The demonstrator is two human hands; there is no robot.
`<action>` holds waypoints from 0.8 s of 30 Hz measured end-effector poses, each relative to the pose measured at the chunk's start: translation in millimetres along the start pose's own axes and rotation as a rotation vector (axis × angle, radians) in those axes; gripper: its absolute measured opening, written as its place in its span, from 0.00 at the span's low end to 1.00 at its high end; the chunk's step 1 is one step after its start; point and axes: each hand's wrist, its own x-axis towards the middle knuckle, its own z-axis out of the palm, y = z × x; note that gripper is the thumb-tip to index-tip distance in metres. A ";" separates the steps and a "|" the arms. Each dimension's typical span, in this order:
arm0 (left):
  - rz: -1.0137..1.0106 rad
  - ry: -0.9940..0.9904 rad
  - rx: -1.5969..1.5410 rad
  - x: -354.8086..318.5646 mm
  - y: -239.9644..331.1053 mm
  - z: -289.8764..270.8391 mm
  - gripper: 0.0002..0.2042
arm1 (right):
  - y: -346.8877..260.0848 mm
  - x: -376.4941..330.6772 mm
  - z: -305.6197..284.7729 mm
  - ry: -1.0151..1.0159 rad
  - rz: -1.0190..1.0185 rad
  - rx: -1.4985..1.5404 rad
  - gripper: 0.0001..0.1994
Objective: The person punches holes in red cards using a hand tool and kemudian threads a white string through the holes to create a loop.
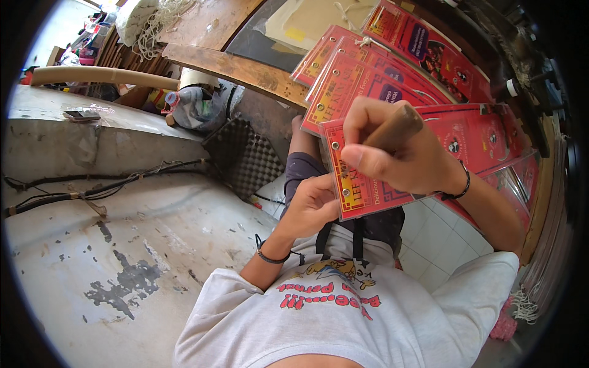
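My right hand (pixel 399 150) is closed round a thick brown wooden stick or handle (pixel 396 130), held tilted above a red laminated card (pixel 429 132). What the lower end of the stick is like, my fingers hide. The card has a yellow band and metal eyelets along its left edge. My left hand (pixel 314 205) pinches that card by its lower left edge, thumb on top. More red laminated cards (pixel 353 80) with eyelets lie fanned out beyond it, overlapping one another. Another red card (pixel 423 46) lies at the back right, with a bit of white string near it.
A wooden table edge (pixel 239 70) runs behind the cards. To the left is a worn pale surface (pixel 123 245) with black cables (pixel 104 187) across it. A bulging clear plastic bag (pixel 199 110) and a dark checkered mat (pixel 242 159) lie between. White strings (pixel 524 306) hang at the right.
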 end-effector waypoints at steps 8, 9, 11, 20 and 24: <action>0.125 -0.080 0.500 -2.6 3.3 -6.7 0.17 | -4.0 -0.3 3.0 -0.138 0.087 -0.094 0.15; 0.080 -0.103 0.434 -0.9 4.7 -5.0 0.16 | -5.3 0.5 2.4 -0.140 0.083 -0.112 0.15; -0.011 -0.146 0.298 2.6 6.1 0.6 0.14 | -6.0 2.0 2.2 -0.153 0.069 -0.138 0.14; 0.268 -0.103 0.368 6.3 -14.0 27.9 0.08 | -7.1 11.1 6.8 -0.208 0.048 -0.242 0.13; 0.191 -0.047 0.387 6.2 -12.2 39.4 0.06 | -13.4 14.3 7.6 -0.198 0.128 -0.213 0.15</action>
